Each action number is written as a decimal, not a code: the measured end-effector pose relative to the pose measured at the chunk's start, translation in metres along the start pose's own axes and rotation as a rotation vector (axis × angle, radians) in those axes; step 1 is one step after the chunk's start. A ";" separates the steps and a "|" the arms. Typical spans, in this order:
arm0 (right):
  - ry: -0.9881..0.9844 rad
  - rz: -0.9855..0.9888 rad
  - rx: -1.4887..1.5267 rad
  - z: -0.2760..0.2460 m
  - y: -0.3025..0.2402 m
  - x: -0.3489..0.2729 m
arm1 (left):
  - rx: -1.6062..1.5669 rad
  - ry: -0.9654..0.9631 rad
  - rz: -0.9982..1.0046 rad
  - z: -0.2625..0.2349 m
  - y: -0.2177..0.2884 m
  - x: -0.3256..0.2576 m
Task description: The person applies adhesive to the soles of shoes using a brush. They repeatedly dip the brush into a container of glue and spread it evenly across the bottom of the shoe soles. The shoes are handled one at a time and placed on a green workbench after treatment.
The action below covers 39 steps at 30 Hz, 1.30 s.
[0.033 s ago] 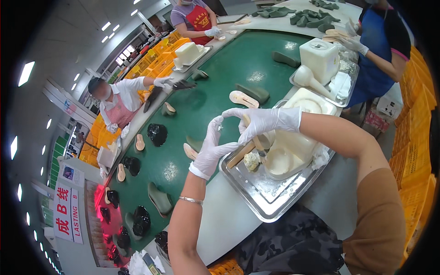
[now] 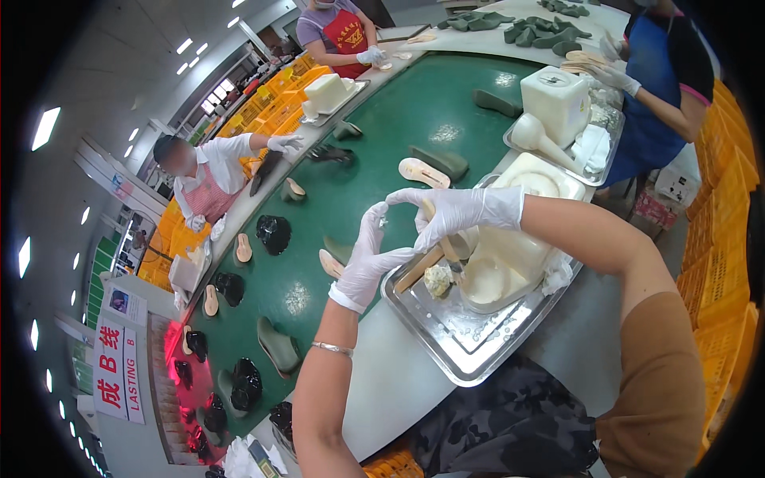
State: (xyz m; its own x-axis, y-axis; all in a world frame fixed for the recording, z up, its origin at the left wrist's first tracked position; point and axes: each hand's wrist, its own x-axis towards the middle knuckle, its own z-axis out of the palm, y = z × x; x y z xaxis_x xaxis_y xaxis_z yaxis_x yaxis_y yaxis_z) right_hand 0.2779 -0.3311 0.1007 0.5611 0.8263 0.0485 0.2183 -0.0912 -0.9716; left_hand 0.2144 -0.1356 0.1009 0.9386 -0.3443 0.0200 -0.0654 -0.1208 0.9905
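My left hand (image 2: 369, 259), in a white glove, is raised over the near edge of the green belt (image 2: 362, 207). Its thumb and fingers stand apart, with a small white crumb at the fingertips. My right hand (image 2: 472, 213), also gloved, meets it fingertip to fingertip and holds a brush (image 2: 452, 248) that points down. The brush's bristles hang beside a pale crusty lump (image 2: 437, 280) on a metal tray (image 2: 458, 369). A wooden stick (image 2: 417, 269) lies on the tray's edge. Beside it sits a cream-coloured container (image 2: 516, 255) with a cut-out opening.
On the belt lie green shoe uppers (image 2: 278, 346), pale insoles (image 2: 423, 172) and glossy black pieces (image 2: 273, 233). Another tray with a white jug (image 2: 556, 97) stands at the far right. Co-workers flank the belt; orange crates (image 2: 721, 350) are stacked at right.
The dark piece by the co-worker across the belt has shifted slightly right and down, away from that person's hand. My own hands look unmoved.
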 end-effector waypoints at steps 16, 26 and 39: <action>-0.019 -0.017 -0.054 -0.002 0.005 0.000 | 0.006 0.012 0.000 0.003 -0.004 -0.002; -0.025 -0.016 0.009 0.002 0.002 0.001 | -0.015 0.019 0.022 0.000 -0.008 -0.002; 0.042 0.037 -0.131 0.002 0.001 -0.003 | 0.052 0.034 0.006 0.001 -0.009 -0.006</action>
State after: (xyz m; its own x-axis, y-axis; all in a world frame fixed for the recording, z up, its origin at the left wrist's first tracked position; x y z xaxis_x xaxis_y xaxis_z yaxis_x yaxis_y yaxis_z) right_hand 0.2746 -0.3327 0.0991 0.6032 0.7972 0.0261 0.2982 -0.1950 -0.9344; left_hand 0.2089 -0.1335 0.0918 0.9490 -0.3136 0.0315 -0.0880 -0.1677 0.9819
